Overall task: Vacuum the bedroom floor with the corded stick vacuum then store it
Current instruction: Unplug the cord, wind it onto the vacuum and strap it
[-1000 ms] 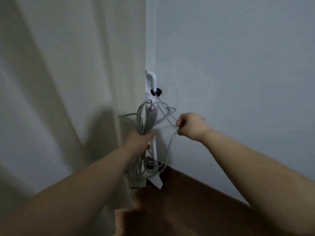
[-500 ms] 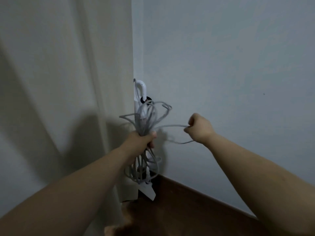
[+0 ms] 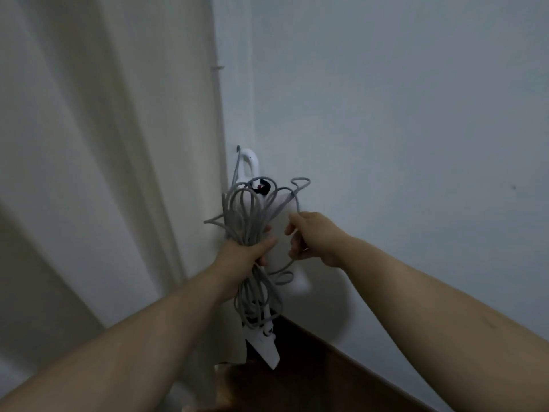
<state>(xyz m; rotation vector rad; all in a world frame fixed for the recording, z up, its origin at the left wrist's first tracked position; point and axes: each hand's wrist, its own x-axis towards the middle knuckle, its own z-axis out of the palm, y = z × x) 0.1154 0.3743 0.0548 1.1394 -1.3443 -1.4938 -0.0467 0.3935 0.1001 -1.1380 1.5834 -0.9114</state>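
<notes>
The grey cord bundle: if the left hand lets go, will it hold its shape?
Probably not. The grey cord looks floppy: uneven loops splay above the left hand and sag below. The strand at the right hand droops, so it would likely uncoil.

white stick vacuum [image 3: 252, 165] upright in the wall corner, grey cord [image 3: 248, 221] bunched in messy loops against its body, loops hanging loose.

Both forearms were bare to the frame edge, no sleeves, watch or rings visible. Left hand [image 3: 242, 260] and right hand [image 3: 316, 237] were ungloved, either side of the grey cord [image 3: 248, 221].
</notes>
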